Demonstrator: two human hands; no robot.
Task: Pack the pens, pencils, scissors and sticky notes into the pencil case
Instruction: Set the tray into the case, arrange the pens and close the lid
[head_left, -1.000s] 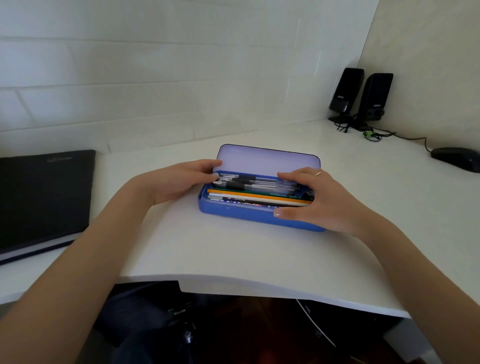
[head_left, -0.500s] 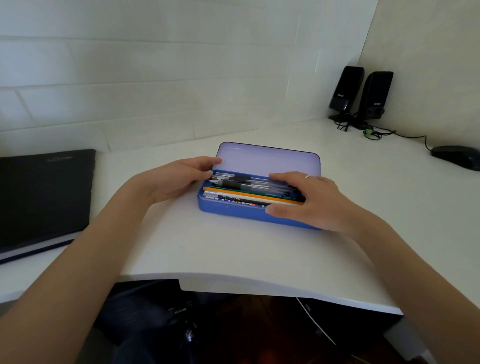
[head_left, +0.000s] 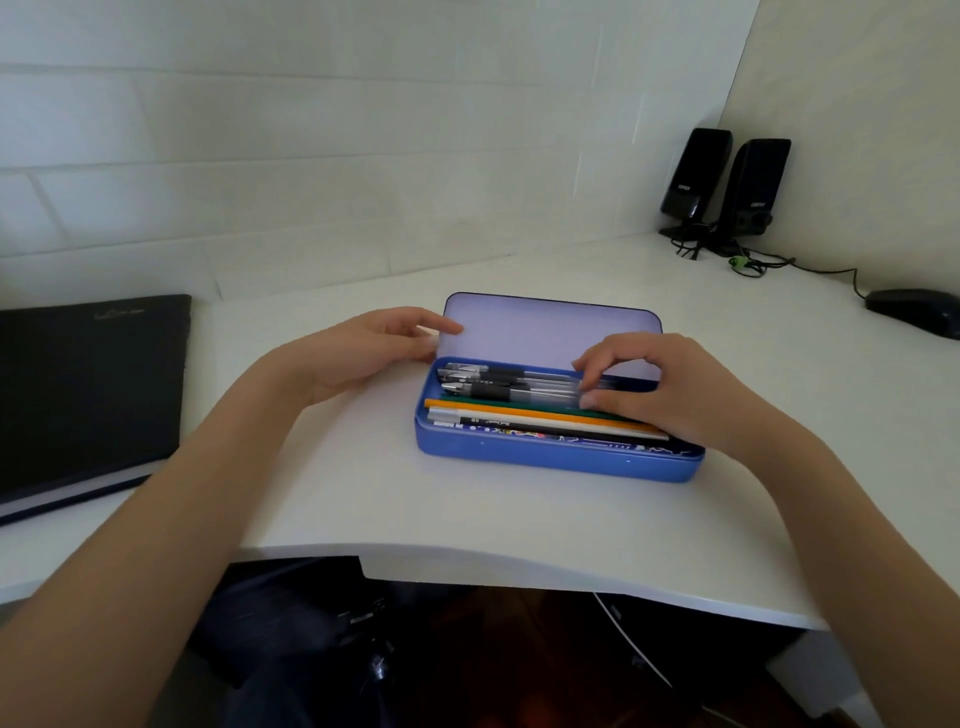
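A blue pencil case (head_left: 550, 457) lies open on the white desk (head_left: 467, 509), its pale lid (head_left: 545, 327) tilted back. Inside are several clear pens (head_left: 498, 387) with black grips at the back, then an orange pencil (head_left: 498, 409), a white pencil (head_left: 519, 419) and a dark patterned one along the front wall. My left hand (head_left: 363, 348) rests at the case's left end, fingertips touching the lid's left edge. My right hand (head_left: 670, 389) hovers over the right half, thumb and fingers pinching the pens' right ends. Scissors and sticky notes are not visible.
A closed black notebook (head_left: 88, 395) lies at the left. Two black speakers (head_left: 727, 187) with cables stand in the far right corner, and a dark mouse (head_left: 919, 312) sits at the right edge. The desk's front edge curves just below the case.
My right hand has lifted off the case's front wall and now pinches the pens' right ends. My left hand's fingers shifted from the pens to the lid's edge.
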